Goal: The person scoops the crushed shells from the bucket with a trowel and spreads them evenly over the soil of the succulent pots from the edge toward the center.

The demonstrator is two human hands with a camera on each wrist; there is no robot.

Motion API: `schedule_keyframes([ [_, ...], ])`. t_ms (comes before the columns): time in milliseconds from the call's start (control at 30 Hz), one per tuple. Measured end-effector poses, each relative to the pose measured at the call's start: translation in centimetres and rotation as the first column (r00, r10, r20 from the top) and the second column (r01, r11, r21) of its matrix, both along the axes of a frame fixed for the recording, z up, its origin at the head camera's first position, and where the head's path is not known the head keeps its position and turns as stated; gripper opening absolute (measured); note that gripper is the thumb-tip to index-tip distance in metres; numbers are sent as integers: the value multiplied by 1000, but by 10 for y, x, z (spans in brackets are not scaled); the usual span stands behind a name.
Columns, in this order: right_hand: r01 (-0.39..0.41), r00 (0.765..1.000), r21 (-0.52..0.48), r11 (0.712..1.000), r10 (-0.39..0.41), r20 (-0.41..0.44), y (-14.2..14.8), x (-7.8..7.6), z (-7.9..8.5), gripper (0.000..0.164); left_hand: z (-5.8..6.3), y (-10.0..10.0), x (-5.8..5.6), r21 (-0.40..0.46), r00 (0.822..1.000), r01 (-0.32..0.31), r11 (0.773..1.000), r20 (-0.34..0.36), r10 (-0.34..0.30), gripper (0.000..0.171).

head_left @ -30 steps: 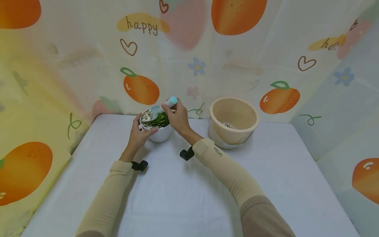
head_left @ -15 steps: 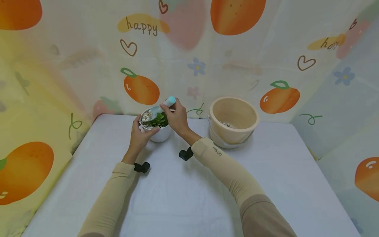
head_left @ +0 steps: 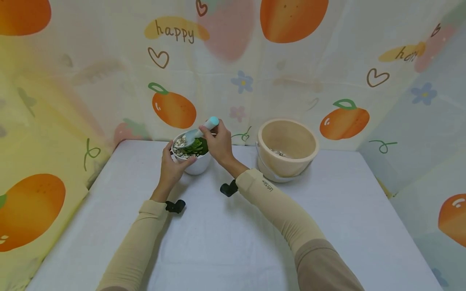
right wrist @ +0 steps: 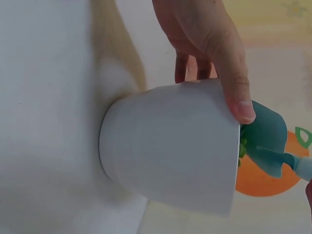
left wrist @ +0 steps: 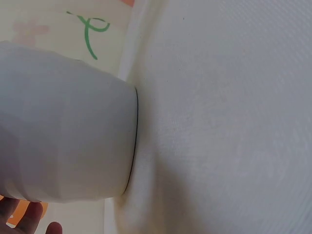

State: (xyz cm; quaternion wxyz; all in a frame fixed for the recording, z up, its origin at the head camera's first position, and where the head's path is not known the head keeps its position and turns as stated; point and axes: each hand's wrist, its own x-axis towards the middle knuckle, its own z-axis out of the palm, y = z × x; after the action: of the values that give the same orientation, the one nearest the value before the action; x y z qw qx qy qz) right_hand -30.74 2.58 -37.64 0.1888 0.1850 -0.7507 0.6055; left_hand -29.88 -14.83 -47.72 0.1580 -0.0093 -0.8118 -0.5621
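Observation:
A white flowerpot point(head_left: 197, 165) stands upright at the back left of the table, holding a green plant point(head_left: 198, 147) and pale pebbles point(head_left: 180, 142). My left hand point(head_left: 171, 169) grips the pot's left side, thumb at the near rim. In my right hand point(head_left: 220, 144), above the pot's right side, is a small blue-green trowel point(head_left: 210, 123), pinched by its handle. Its blade point(right wrist: 267, 135) lies over the plant and pebbles, tilted; whether it carries anything is unclear. In the left wrist view the pot point(left wrist: 68, 122) hides most of its contents, with a few fingertips point(left wrist: 31, 214) beside it.
Right of the pot stands a beige bucket point(head_left: 287, 165) with some pebbles point(head_left: 278, 153) at its bottom and a handle hanging down in front. A white cloth covers the table point(head_left: 225, 242). Fruit-patterned curtain point(head_left: 218, 93) closes off the back and sides.
The trowel's handle has shifted slightly up and right over the last half second, its blade still over the pot. My left wrist has moved a little to the right. Pot and bucket stay put.

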Motion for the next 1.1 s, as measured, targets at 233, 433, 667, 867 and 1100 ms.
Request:
schedule_keyframes([
  [233,34,999,-35,999,-34,8,-1,-2,-4,28,1,0,0,-9,1000,-9,1000,12,9,105],
  [433,68,998,-7,998,-69,-9,-4,-1,-6,27,2,1,1,-14,1000,-20,1000,12,20,105],
  [667,91,996,-12,996,-91,-15,-5,-1,-5,27,4,-2,0,-74,1000,-3,997,15,4,104],
  [867,90,996,-16,996,-90,-25,-6,-2,-4,29,7,-15,-2,-84,995,87,993,53,-83,98],
  [1100,98,995,15,995,-97,-29,-7,-2,-8,27,9,-24,-7,-114,975,194,974,137,-178,106],
])
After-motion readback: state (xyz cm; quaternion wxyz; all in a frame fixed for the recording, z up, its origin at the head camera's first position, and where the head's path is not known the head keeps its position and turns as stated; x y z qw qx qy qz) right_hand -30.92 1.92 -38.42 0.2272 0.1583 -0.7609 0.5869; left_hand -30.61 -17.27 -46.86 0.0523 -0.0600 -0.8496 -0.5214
